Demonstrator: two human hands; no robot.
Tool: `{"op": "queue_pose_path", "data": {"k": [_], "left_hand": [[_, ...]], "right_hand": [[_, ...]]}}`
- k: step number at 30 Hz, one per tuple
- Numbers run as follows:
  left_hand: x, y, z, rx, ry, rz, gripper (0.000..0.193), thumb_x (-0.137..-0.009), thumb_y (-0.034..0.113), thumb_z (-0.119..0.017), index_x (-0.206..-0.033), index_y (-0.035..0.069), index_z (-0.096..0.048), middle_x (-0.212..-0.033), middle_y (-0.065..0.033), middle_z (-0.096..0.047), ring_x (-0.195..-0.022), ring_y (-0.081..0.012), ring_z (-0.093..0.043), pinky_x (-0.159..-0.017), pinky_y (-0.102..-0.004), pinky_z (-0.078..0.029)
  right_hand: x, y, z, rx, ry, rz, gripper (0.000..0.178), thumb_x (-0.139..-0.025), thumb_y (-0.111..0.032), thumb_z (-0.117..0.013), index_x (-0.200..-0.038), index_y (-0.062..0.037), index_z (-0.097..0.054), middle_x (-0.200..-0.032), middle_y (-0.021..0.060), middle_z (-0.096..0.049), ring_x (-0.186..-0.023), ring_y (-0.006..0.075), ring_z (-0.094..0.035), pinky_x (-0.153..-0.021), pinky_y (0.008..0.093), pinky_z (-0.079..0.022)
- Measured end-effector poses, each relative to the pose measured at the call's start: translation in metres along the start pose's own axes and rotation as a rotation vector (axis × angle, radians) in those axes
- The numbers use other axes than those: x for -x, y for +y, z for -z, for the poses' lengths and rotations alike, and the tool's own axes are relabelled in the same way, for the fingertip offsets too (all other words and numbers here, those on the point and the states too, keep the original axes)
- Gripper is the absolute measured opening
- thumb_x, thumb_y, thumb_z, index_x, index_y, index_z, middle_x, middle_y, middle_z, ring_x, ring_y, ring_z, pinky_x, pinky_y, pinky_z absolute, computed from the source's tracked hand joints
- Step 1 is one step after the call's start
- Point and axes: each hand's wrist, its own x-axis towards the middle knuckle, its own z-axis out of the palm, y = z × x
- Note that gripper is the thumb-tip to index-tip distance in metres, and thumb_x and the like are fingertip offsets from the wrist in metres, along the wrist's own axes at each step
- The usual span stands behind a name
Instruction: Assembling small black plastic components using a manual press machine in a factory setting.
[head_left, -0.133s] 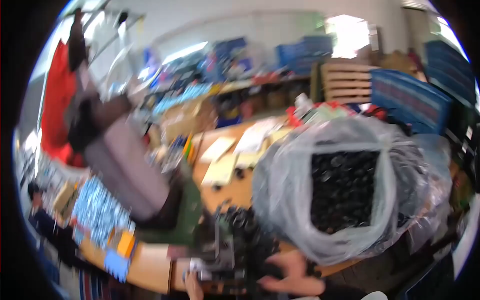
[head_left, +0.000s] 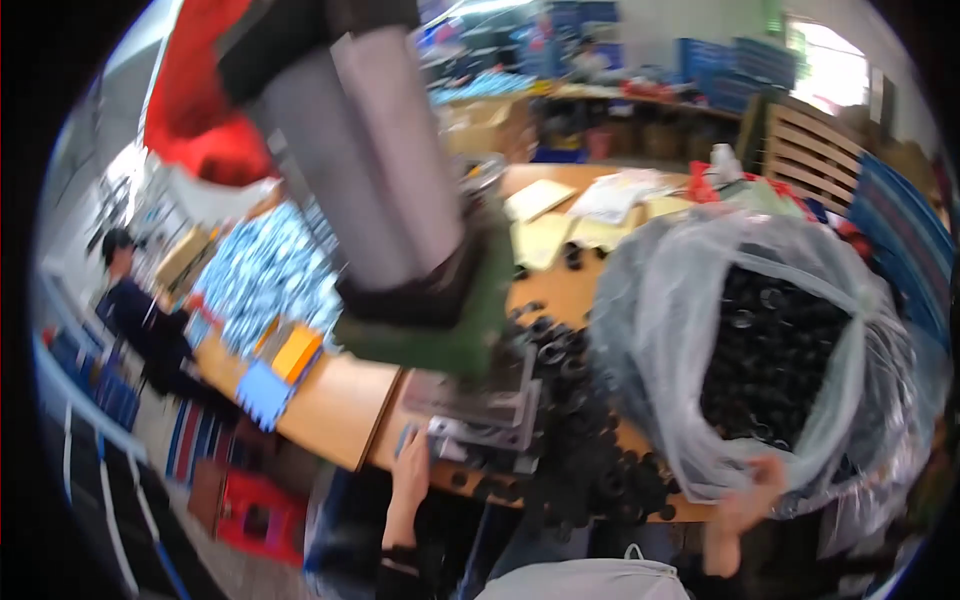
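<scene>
— Right, where do the hands sit?

— Left hand (head_left: 408, 470) lies at the near edge of the wooden bench (head_left: 330, 400), fingers open and spread loosely, touching the front of the grey metal base plate (head_left: 480, 405) of the press. Right hand (head_left: 745, 500) is clamped on the lower rim of the clear plastic bag (head_left: 660, 300), fingers pinching the film.

— And the bag's contents?

— Black ring-shaped parts (head_left: 780, 350), filling it. The bag stands on the right side of the bench, mouth open upward.

— Anything between the hands?

— A loose pile of the same black rings (head_left: 585, 450), spread on the bench from the base plate to the foot of the bag.

— The press?

— Grey cylinder (head_left: 385, 150) tilted in view, on a green frame (head_left: 450, 335), just left of the bag.

— Further off?

— Yellowish sheets (head_left: 545, 235) lie behind on the bench. Another person (head_left: 135, 300) in dark clothing sits far left. The view is blurred; finer detail cannot be told.
</scene>
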Motion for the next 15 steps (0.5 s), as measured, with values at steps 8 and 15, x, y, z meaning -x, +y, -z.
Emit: {"op": "queue_pose_path", "data": {"k": [8,15], "left_hand": [[0.036,0.1,-0.005,0.316,0.421,0.04,0.036,-0.079,0.012,-0.068,-0.112,-0.001,-0.06,-0.11,-0.0175,-0.061,-0.108,-0.0352,-0.055,-0.096,-0.0423,-0.04],[-0.016,0.178,-0.03,0.353,0.488,0.101,0.039,-0.063,0.023,-0.08,-0.092,0.006,-0.06,-0.087,-0.01,-0.06,-0.084,-0.0352,-0.054,-0.074,-0.0452,-0.04]], "right_hand": [[-0.036,0.04,0.103,0.488,-0.001,-0.132,0.034,-0.094,-0.019,-0.055,-0.119,0.0033,-0.052,-0.109,0.0095,-0.055,-0.095,0.0196,-0.051,-0.085,0.0317,-0.04],[-0.106,0.142,0.071,0.795,-0.747,-0.02,0.036,-0.084,-0.017,-0.063,-0.112,0.0043,-0.055,-0.118,0.0185,-0.056,-0.113,0.0351,-0.049,-0.101,0.0401,-0.036]]}}
